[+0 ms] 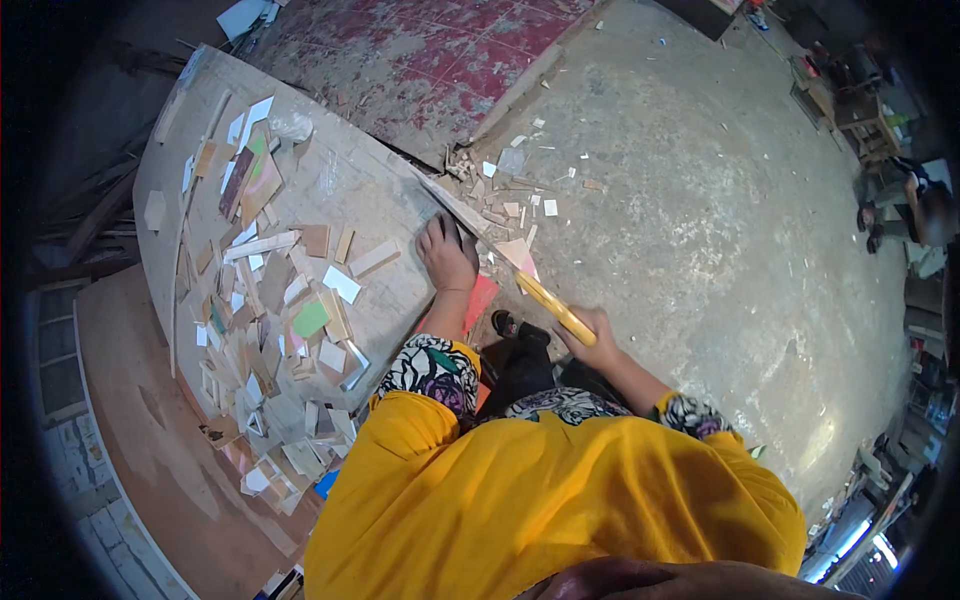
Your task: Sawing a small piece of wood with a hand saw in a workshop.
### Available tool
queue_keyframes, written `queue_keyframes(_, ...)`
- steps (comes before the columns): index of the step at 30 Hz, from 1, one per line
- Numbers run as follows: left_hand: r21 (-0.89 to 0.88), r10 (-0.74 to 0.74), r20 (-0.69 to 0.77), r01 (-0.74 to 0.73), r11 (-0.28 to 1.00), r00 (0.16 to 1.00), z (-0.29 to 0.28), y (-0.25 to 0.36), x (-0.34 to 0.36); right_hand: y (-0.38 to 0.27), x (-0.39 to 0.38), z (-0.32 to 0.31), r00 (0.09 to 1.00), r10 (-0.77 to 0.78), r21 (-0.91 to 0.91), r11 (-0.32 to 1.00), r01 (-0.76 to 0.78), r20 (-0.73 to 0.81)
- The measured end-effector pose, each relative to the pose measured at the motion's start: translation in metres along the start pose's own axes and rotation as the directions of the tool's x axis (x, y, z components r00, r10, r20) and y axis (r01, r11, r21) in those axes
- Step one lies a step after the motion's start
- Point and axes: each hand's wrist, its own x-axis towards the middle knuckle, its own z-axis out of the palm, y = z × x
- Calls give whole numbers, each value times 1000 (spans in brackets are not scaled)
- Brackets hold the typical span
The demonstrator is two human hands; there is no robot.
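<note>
My right hand (pixel 592 340) is wrapped round the yellow handle (pixel 556 308) of a handsaw. From the handle, the thin saw blade (pixel 490 243) runs up and left along the edge of a wooden worktable (pixel 375 185). At that edge my left hand (pixel 447 252) presses down, fingers bent, on a dark flat piece (pixel 466 238) right beside the blade. My palm and fingers hide much of this piece, and its kind cannot be made out. A pinkish triangular offcut (pixel 520 256) shows just beyond the blade, below the table edge.
Many wood offcuts (pixel 310 320) in white, green and brown cover the table's left part. More scraps (pixel 510 208) litter the concrete floor (pixel 680 200). A red-tiled platform (pixel 450 60) lies ahead. A brown board (pixel 150 380) stands left. Another person (pixel 925 210) is at the far right.
</note>
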Motion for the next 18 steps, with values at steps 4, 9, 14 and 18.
queue_keyframes(4,0,-16,21,16,1000,1000,0,3,6,2,47,21,999,6,-17,1000,-6,-35)
queue_keyframes(9,36,-9,10,8,999,1000,1,1,-1,-1,16,7,997,-50,1,999,50,-55)
queue_keyframes(14,7,4,-14,-4,1000,1000,0,6,3,-4,40,16,994,106,5,994,-106,-19)
queue_keyframes(18,24,0,-59,1,1000,998,0,2,7,2,58,33,996,-92,-159,983,89,-11)
